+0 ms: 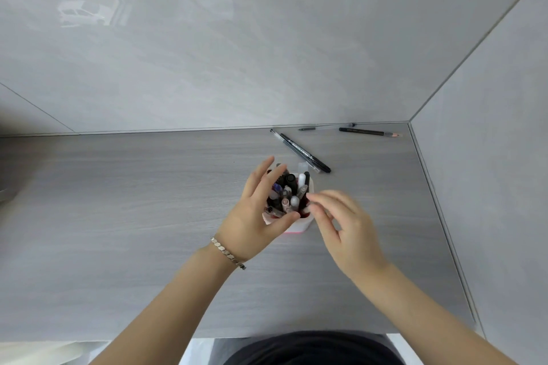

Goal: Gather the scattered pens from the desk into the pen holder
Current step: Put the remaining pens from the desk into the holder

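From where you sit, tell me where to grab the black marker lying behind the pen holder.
Pinch the black marker around mid-barrel, from above, fingers across its width. It lies flat and diagonal, tight against a thinner pen, so the sides offer little room. Its near end is closest to the right hand.

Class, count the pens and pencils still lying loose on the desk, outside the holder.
4. A clear pen and black marker lie side by side behind the pen holder; a grey pen and dark pencil lie along the back wall.

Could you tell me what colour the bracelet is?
Silver, on the left wrist: bracelet, head view.
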A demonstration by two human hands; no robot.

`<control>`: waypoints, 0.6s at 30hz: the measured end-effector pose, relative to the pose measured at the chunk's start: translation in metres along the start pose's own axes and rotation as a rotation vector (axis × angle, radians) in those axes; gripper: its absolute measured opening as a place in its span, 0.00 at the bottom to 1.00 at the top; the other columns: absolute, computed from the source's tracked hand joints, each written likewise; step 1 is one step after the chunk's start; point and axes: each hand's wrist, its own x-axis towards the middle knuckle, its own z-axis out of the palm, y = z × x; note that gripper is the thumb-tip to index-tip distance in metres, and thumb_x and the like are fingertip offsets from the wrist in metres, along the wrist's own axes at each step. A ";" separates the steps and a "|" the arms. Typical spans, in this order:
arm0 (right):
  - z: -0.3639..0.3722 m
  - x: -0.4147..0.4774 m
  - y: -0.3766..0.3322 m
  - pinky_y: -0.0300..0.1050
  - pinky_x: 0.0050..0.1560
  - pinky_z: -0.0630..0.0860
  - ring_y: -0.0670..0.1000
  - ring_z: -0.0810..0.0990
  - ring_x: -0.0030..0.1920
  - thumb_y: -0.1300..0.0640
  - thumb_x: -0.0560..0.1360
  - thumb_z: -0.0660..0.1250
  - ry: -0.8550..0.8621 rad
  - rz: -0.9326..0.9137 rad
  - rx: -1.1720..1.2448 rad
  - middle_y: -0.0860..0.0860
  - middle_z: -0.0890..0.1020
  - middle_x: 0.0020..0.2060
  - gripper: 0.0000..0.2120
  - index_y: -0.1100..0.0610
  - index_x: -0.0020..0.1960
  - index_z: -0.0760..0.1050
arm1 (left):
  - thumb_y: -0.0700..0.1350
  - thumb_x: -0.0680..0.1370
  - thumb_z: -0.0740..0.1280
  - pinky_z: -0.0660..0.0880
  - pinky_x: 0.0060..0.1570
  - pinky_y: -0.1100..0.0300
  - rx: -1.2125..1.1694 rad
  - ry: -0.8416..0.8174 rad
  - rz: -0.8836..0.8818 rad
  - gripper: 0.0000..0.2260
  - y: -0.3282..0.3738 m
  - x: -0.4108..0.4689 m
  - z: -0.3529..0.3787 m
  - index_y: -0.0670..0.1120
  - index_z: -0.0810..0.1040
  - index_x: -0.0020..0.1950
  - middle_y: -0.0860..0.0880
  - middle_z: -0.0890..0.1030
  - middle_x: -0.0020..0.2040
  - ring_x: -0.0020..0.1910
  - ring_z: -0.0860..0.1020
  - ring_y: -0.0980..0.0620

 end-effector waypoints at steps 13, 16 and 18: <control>-0.018 0.088 0.054 0.36 0.41 0.68 0.42 0.74 0.35 0.59 0.64 0.76 -0.431 0.278 -0.038 0.50 0.79 0.39 0.10 0.53 0.45 0.80 | 0.59 0.69 0.63 0.56 0.57 0.85 0.017 -0.023 -0.048 0.26 0.000 0.002 0.006 0.62 0.63 0.66 0.57 0.56 0.71 0.63 0.55 0.78; 0.011 0.108 0.080 0.48 0.57 0.70 0.57 0.74 0.56 0.56 0.70 0.71 -0.235 0.428 -0.242 0.59 0.75 0.57 0.21 0.60 0.61 0.71 | 0.61 0.68 0.61 0.59 0.55 0.85 0.033 -0.010 -0.073 0.26 0.002 0.002 0.005 0.63 0.61 0.65 0.59 0.57 0.70 0.63 0.56 0.77; 0.035 0.114 0.086 0.54 0.63 0.68 0.60 0.69 0.64 0.53 0.73 0.67 -0.376 0.433 -0.380 0.60 0.71 0.63 0.25 0.60 0.65 0.65 | 0.61 0.67 0.62 0.61 0.54 0.84 0.025 0.017 -0.077 0.29 0.004 0.003 0.004 0.63 0.58 0.66 0.60 0.60 0.68 0.62 0.57 0.79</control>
